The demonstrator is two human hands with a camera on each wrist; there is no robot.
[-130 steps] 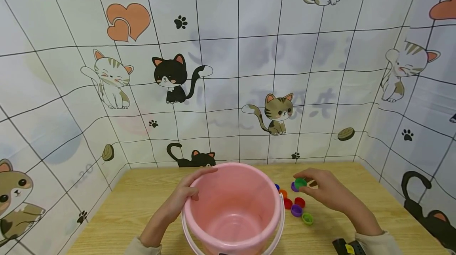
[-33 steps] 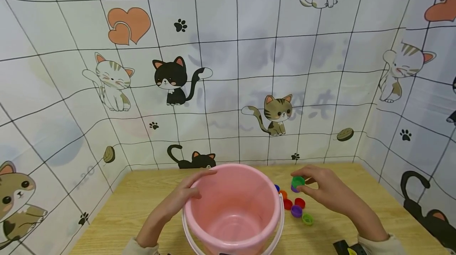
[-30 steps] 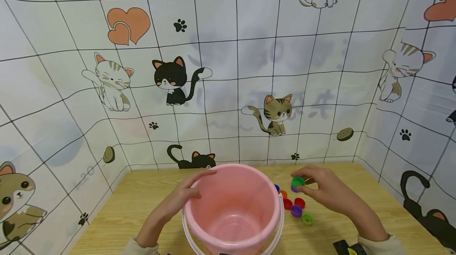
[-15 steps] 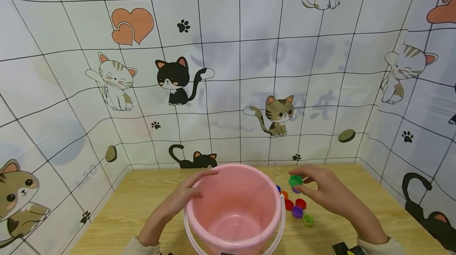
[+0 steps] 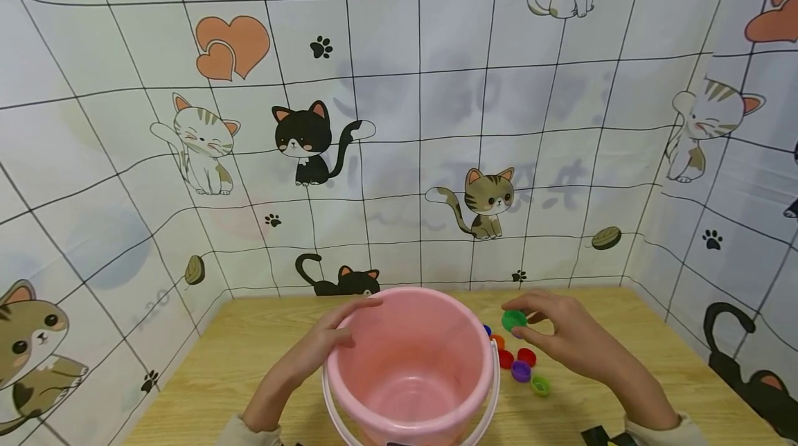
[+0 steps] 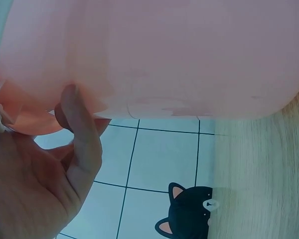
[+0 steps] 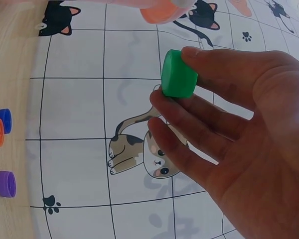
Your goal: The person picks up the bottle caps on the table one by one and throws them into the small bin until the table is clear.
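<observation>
A pink bucket (image 5: 405, 339) with a white handle (image 5: 496, 387) stands on the table, its mouth tilted toward the head camera. My left hand (image 5: 316, 343) grips its rim at the left; in the left wrist view that hand (image 6: 45, 184) has its thumb along the bucket wall (image 6: 184, 64). To the right of the bucket, my right hand (image 5: 570, 335) holds up a green bottle cap (image 5: 514, 321). The right wrist view shows this cap (image 7: 179, 77) pinched between thumb and fingertips of the hand (image 7: 269, 124), off the table.
Loose caps lie on the wooden table (image 5: 212, 363) right of the bucket: red (image 5: 526, 357), purple (image 5: 521, 371), lime green (image 5: 540, 386), orange (image 5: 497, 341) and blue (image 5: 487, 329). A cat-print cloth wall (image 5: 386, 169) closes off the back and sides.
My right hand has drifted slightly left toward the bucket with the green cap, which now almost covers the purple cap behind it. The left hand keeps its grip on the rim.
</observation>
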